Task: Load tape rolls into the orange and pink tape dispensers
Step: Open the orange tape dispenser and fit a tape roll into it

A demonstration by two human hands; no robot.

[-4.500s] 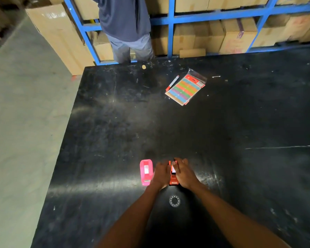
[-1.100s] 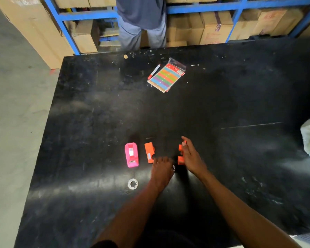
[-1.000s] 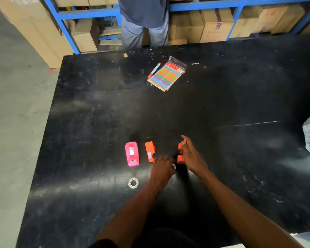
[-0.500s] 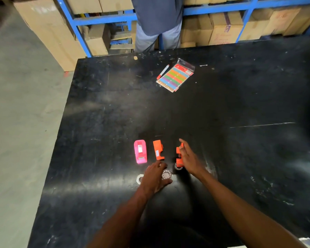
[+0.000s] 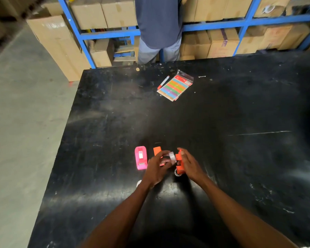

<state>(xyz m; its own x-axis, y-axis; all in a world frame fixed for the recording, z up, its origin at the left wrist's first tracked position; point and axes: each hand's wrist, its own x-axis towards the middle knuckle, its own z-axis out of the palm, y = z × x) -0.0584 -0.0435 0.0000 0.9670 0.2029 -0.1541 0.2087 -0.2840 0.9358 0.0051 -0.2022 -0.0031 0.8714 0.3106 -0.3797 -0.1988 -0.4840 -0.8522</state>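
Tape roll lifted off the table and brought up to the open orange dispenser.

Head view: half a second back the left hand (image 5: 157, 168) lay over a roll on the black table (image 5: 222, 113); now its fingers pinch that tape roll (image 5: 172, 156) in the air, right beside the orange dispenser body (image 5: 179, 162), which the right hand (image 5: 190, 164) grips and steadies. The body's long axis runs away from the person, and the roll sits just to its left, almost touching, so I judge the seating move is a short push rightward by the left hand. The detached orange piece (image 5: 157, 151) lies behind the left hand; the pink dispenser (image 5: 141, 157) stands further left, untouched. A second roll (image 5: 177, 172) rests under the orange body, and a third (image 5: 139, 183) shows by the left wrist.
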